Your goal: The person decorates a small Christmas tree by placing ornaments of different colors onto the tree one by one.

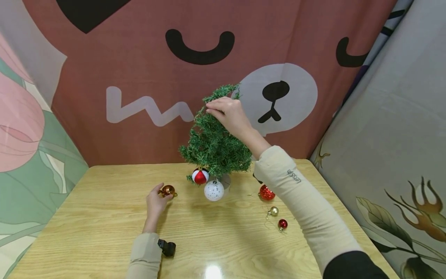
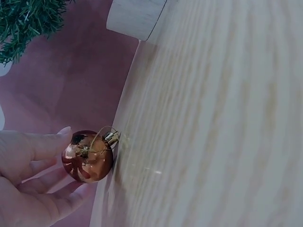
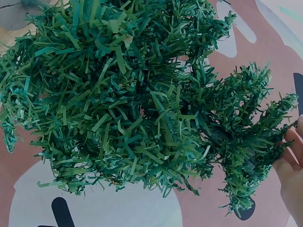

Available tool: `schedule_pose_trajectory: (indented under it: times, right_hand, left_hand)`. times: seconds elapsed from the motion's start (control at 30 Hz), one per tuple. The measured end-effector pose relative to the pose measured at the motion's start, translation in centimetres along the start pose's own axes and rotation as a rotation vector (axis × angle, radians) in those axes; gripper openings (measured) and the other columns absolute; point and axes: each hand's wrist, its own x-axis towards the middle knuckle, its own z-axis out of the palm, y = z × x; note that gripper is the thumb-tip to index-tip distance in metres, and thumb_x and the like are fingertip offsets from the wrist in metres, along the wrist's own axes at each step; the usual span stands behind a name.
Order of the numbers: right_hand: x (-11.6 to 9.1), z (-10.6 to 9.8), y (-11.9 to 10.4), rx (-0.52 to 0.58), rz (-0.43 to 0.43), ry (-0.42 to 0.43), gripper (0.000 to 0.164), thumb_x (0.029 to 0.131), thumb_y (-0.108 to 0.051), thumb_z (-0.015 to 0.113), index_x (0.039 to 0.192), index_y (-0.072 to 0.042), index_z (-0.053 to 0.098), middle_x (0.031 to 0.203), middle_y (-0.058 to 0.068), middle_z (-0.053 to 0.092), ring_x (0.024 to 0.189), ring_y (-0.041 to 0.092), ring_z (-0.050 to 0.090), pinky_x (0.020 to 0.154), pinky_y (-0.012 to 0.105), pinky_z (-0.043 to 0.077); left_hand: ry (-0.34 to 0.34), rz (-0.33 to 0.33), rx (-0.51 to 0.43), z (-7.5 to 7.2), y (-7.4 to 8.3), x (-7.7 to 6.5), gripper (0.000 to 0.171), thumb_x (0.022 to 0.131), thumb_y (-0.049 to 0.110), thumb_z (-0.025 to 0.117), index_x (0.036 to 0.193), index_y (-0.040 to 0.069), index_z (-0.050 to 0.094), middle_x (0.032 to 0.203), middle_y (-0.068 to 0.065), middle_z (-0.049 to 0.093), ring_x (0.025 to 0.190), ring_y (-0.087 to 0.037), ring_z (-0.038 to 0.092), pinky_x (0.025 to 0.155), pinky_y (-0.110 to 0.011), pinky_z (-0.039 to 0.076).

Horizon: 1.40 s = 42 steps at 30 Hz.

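Observation:
A small green artificial Christmas tree [image 1: 219, 143] stands on the wooden table, with a red-and-white bauble [image 1: 200, 176] and a speckled white bauble [image 1: 214, 190] hanging low on its front. My right hand [image 1: 228, 114] is up by the treetop and pinches a green branch between thumb and fingers; in the right wrist view that hand [image 3: 291, 165] shows at the right edge against the branch tips. Lower left, my left hand [image 1: 156, 201] holds a shiny copper bauble [image 2: 89, 157] at the tabletop, thumb and fingers around it. Its gold cap and string loop point away from the palm.
Right of the tree lie a glittery red bauble [image 1: 266, 193], a small gold bauble [image 1: 273, 211] and a small dark red bauble [image 1: 282, 224]. The tree's pale round base [image 2: 136, 18] rests on the table [image 1: 104, 217]. A brown bear-print curtain [image 1: 146, 143] hangs behind.

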Motion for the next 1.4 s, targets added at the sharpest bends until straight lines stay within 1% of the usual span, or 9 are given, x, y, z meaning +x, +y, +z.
schedule_pose_trajectory:
  times: [0.33, 0.57, 0.7, 1.07, 1.4]
  right_hand:
    - [0.11, 0.0, 0.1, -0.004, -0.003, -0.002, 0.02, 0.083, -0.012, 0.062, 0.099, -0.001, 0.069, 0.096, 0.012, 0.066, 0.093, 0.021, 0.059, 0.082, 0.024, 0.046]
    - [0.11, 0.02, 0.07, -0.005, 0.006, -0.005, 0.02, 0.084, -0.012, 0.062, 0.1, -0.002, 0.069, 0.097, 0.012, 0.066, 0.093, 0.021, 0.059, 0.082, 0.024, 0.046]
    - [0.08, 0.03, 0.08, -0.004, 0.003, -0.002, 0.02, 0.083, -0.011, 0.062, 0.1, -0.002, 0.069, 0.097, 0.012, 0.066, 0.094, 0.021, 0.059, 0.083, 0.024, 0.045]
    - [-0.03, 0.08, 0.1, -0.001, -0.008, 0.016, 0.02, 0.082, -0.01, 0.063, 0.099, -0.001, 0.069, 0.096, 0.012, 0.066, 0.094, 0.021, 0.059, 0.082, 0.023, 0.045]
    - [-0.06, 0.11, -0.02, 0.017, 0.0, 0.001, 0.02, 0.083, -0.011, 0.063, 0.1, -0.001, 0.069, 0.097, 0.012, 0.066, 0.094, 0.021, 0.059, 0.082, 0.023, 0.045]
  left_hand:
    - [-0.001, -0.013, 0.02, 0.25, -0.17, 0.25, 0.057, 0.079, 0.001, 0.066, 0.129, -0.008, 0.04, 0.126, -0.031, 0.04, 0.115, -0.044, 0.037, 0.092, -0.051, 0.034]
    - [0.019, 0.026, 0.037, 0.5, -0.58, 0.28, 0.052, 0.08, 0.0, 0.064, 0.126, -0.012, 0.042, 0.124, -0.031, 0.042, 0.114, -0.044, 0.039, 0.093, -0.05, 0.034]
    - [0.03, 0.032, 0.041, 0.59, -0.57, 0.21, 0.049, 0.081, -0.001, 0.063, 0.124, -0.013, 0.042, 0.123, -0.032, 0.043, 0.113, -0.045, 0.04, 0.093, -0.05, 0.034]
    - [0.025, -0.015, 0.043, 0.69, -0.33, 0.1, 0.048, 0.084, 0.004, 0.061, 0.125, -0.013, 0.041, 0.123, -0.033, 0.041, 0.113, -0.045, 0.039, 0.093, -0.05, 0.034]
    - [0.035, -0.012, 0.041, 0.64, -0.56, -0.04, 0.049, 0.084, 0.004, 0.061, 0.124, -0.016, 0.04, 0.12, -0.035, 0.043, 0.109, -0.046, 0.042, 0.09, -0.051, 0.037]
